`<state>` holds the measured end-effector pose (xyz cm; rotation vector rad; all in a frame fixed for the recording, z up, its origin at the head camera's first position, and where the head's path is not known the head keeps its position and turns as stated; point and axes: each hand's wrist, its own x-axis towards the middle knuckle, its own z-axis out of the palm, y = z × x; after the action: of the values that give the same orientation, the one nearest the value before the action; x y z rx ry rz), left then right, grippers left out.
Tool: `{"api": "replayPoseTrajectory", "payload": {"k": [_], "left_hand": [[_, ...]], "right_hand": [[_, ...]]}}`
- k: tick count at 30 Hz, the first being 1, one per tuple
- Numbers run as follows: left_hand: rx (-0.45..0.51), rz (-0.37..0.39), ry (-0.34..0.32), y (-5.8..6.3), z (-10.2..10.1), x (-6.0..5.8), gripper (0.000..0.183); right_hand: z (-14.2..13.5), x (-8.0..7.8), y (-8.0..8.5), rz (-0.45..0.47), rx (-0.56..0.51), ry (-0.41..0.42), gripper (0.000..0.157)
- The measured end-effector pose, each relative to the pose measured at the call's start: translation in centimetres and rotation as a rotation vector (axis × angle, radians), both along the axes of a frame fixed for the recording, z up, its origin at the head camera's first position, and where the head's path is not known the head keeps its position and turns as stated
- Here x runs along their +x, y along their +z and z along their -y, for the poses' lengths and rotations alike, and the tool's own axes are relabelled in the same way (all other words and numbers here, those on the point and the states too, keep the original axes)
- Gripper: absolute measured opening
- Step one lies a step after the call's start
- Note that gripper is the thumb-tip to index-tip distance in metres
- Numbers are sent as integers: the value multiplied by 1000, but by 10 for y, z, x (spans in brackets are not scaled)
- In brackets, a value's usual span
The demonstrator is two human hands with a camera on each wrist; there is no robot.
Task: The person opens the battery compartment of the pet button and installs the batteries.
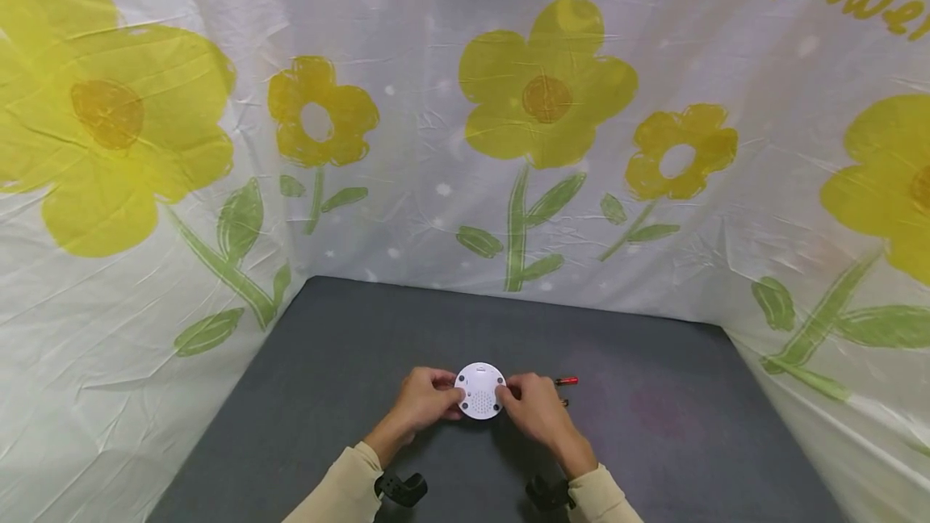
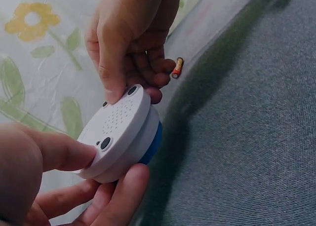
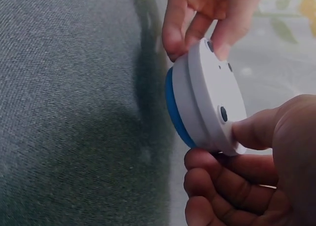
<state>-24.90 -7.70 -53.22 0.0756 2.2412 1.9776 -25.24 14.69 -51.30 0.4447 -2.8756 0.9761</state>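
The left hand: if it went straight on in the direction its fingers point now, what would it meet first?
The left hand grips the white disc, so that comes first. Past it, the right hand seems next, though depth is hard to judge in the head view.

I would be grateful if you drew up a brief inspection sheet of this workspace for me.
Surface: a dark grey tabletop, with a fabric-like texture in the wrist views.
Job's things: a round white-and-blue device, its perforated white face towards the head camera.
Clutter: near the right hand, a small red-handled item, possibly a screwdriver, and a small red-and-gold cylinder, probably a battery.
Grippers: bare hands; the left hand and the right hand pinch opposite edges of the device.
Cables: nothing seen.
Surroundings: a pale sheet printed with yellow flowers, behind the tabletop and along both sides.
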Motion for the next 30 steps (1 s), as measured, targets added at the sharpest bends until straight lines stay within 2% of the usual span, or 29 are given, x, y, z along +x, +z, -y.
{"api": "replayPoseTrajectory", "payload": {"k": [7, 12, 21, 27, 30], "left_hand": [[48, 54, -10, -8, 0, -1, 36], [44, 77, -10, -11, 1, -3, 34], [30, 95, -9, -9, 2, -2, 36], [47, 112, 1, -9, 1, -1, 35], [51, 116, 7, -8, 1, -1, 35]], "right_hand": [[-1, 1, -4, 45, 0, -1, 14], [-1, 1, -7, 42, 15, 5, 15], [-1, 1, -8, 68, 9, -19, 15], [0, 0, -8, 51, 21, -26, 16], [1, 0, -8, -8, 54, -38, 14]]}}
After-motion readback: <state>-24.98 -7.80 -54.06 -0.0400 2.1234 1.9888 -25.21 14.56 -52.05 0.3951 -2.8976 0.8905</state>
